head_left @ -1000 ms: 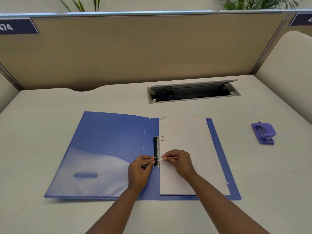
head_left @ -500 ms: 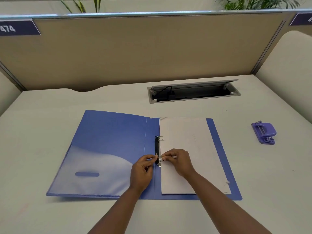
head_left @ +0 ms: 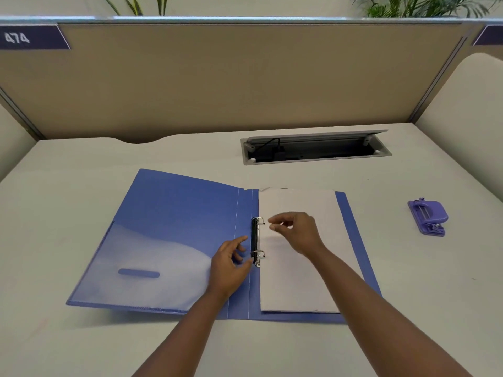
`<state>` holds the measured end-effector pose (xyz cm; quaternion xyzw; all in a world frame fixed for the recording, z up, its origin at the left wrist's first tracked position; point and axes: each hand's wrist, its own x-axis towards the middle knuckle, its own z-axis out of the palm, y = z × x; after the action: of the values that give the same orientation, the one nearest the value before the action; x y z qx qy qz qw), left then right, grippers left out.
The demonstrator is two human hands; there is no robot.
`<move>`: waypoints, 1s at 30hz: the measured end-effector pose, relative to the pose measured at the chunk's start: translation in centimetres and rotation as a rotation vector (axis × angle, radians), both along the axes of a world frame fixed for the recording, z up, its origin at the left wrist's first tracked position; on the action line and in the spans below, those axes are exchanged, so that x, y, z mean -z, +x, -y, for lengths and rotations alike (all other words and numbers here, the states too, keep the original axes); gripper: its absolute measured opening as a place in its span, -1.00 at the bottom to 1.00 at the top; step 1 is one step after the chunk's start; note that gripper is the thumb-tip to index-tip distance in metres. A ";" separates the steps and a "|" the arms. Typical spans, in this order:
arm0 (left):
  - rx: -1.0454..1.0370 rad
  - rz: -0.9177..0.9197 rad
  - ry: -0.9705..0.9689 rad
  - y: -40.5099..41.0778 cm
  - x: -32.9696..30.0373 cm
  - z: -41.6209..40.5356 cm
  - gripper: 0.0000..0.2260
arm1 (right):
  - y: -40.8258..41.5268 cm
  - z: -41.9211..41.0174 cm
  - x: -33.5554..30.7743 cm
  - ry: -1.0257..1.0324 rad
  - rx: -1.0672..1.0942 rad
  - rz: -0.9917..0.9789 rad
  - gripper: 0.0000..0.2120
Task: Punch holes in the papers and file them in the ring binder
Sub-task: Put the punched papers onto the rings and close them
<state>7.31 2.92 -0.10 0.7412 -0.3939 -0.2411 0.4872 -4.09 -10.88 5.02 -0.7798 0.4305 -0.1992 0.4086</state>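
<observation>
Centre frame: blue ring binder [head_left: 174, 227] lying open, spine running bottom to top.
White papers [head_left: 299, 273] sit on its rings [head_left: 258, 240], seemingly closed; left hand [head_left: 231, 262] and right hand [head_left: 296, 231] hover, grip loosely spread.

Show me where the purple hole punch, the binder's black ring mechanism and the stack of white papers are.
purple hole punch [head_left: 429, 216]: head view, on its lever top.
black ring mechanism [head_left: 254, 238]: head view, middle of the black bar.
stack of white papers [head_left: 296, 284]: head view, bare lower sheet.
</observation>
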 end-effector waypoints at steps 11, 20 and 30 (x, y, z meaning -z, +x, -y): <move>0.087 -0.018 0.201 1.0 -0.4 1.1 -0.68 | 4.8 1.6 1.1 -0.143 -0.324 -0.525 -0.65; 0.089 -0.075 0.154 1.3 0.2 0.9 -0.79 | 6.1 2.2 2.0 -0.205 -0.365 -0.627 -0.68; 0.000 -0.075 0.132 1.0 0.3 1.2 -0.77 | 6.7 2.3 0.8 -0.119 -0.283 -0.524 -0.64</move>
<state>8.33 1.67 -0.39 0.7623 -0.3585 -0.2940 0.4516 2.64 -13.16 4.22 -0.8795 0.3959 0.0425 0.2608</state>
